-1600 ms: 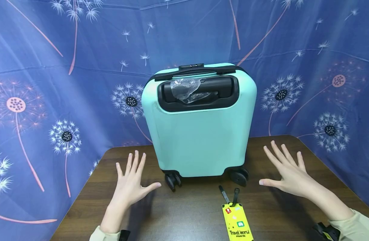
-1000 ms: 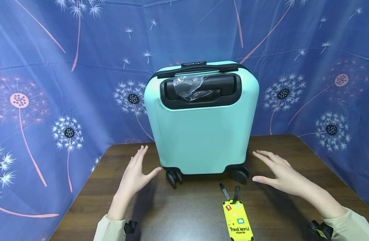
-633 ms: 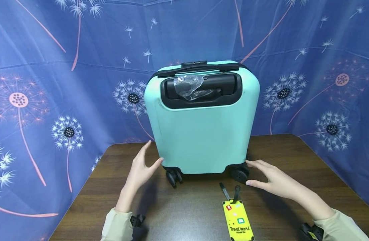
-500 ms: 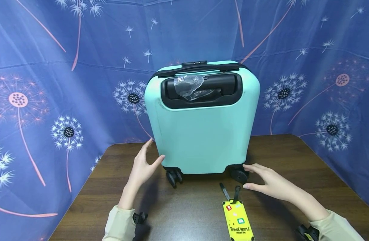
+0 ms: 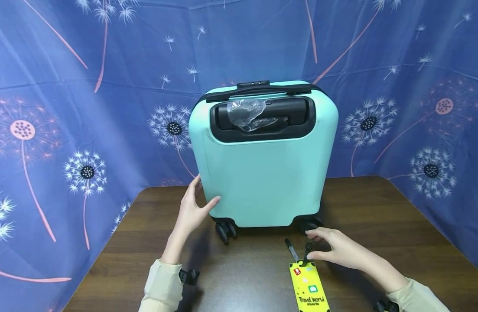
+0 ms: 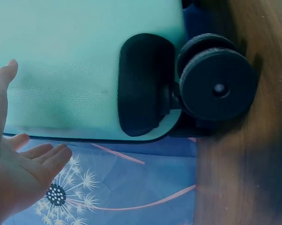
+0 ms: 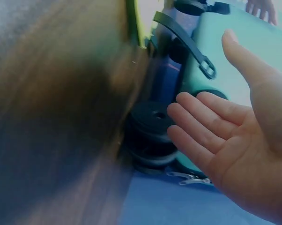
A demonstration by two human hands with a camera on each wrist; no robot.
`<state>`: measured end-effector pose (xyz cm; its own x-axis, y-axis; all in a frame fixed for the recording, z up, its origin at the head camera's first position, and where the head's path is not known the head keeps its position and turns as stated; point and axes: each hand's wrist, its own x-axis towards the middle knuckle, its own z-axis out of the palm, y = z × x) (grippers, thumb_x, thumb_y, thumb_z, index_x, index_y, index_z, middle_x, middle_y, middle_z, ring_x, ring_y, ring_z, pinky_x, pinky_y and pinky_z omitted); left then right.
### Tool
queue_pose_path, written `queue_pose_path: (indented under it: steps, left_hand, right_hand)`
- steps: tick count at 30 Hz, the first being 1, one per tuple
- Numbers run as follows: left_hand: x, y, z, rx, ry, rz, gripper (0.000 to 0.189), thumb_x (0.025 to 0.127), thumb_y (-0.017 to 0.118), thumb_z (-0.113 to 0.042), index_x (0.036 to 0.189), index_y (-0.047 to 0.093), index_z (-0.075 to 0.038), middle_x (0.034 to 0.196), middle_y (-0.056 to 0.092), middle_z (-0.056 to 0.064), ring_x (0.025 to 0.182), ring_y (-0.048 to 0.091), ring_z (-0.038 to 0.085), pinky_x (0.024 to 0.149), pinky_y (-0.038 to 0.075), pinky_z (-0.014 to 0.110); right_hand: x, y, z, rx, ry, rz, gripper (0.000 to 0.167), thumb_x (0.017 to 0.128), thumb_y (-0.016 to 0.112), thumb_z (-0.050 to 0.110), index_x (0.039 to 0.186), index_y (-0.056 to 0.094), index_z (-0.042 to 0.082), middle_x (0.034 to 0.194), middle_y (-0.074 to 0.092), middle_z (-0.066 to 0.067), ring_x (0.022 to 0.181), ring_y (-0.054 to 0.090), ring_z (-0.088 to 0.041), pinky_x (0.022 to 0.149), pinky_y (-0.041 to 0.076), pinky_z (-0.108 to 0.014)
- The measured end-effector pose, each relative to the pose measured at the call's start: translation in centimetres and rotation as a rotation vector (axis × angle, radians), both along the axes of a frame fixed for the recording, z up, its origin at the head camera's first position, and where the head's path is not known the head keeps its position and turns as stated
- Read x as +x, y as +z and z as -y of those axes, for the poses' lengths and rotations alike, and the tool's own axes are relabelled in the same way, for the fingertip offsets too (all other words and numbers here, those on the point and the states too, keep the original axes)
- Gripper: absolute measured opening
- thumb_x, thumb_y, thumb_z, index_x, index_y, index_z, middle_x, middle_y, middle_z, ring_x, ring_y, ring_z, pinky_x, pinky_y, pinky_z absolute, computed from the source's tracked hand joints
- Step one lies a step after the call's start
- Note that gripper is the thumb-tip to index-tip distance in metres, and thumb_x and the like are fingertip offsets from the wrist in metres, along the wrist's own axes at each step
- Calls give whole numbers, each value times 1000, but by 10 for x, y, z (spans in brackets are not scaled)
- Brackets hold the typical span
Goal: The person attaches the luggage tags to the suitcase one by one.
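A mint-green suitcase (image 5: 266, 182) stands upright on the brown table, its black telescopic handle (image 5: 285, 113) folded down and partly wrapped in clear plastic. At its lower left edge is my left hand (image 5: 192, 212), fingers reaching along the side and thumb at the front face; in the left wrist view that hand (image 6: 26, 173) has loosely extended fingers. My right hand (image 5: 336, 249) is beside the black strap (image 5: 306, 255) of a yellow luggage tag (image 5: 310, 286), thumb and fingers apart. The right wrist view shows its relaxed fingers (image 7: 202, 124) with nothing in them, near the strap (image 7: 183, 40).
Black caster wheels (image 5: 225, 232) carry the suitcase, one large in the left wrist view. A blue curtain (image 5: 106, 108) with dandelion prints hangs behind the table (image 5: 125, 260). A black wrist camera (image 5: 189, 276) sits on the left sleeve.
Both hands have moved inward from wide-spread positions. My left hand has come to the suitcase's lower left side; my right hand has moved left and down to the tag's strap.
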<state>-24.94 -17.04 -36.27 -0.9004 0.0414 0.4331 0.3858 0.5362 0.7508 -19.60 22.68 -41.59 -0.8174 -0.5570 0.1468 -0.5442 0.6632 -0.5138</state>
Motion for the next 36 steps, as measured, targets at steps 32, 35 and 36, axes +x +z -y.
queue_pose_path:
  steps: [32, 35, 36]
  left_hand:
    - [-18, 3, -13, 45, 15, 46, 99, 74, 73, -53, 148, 9, -37, 146, 36, 2, 129, 43, 24, 99, 43, 48]
    - [-19, 3, -14, 46, 26, 54, 100, 74, 72, -55, 149, 8, -37, 147, 35, 2, 130, 43, 25, 99, 43, 48]
    - [-19, 3, -14, 48, 27, 58, 100, 74, 72, -56, 149, 8, -36, 147, 34, 2, 130, 42, 25, 99, 43, 48]
  right_hand:
    - [-10, -46, 8, -226, 198, 268, 26, 81, 74, 27, 96, 68, 6, 76, 55, 12, 63, 49, 2, 51, 41, -17]
    - [-12, -45, 10, -225, 164, 304, 27, 80, 74, 26, 97, 67, 6, 76, 56, 11, 61, 48, 1, 50, 40, -17]
    - [-12, -45, 11, -220, 152, 314, 26, 80, 74, 26, 97, 67, 7, 76, 56, 10, 61, 48, 0, 50, 40, -17]
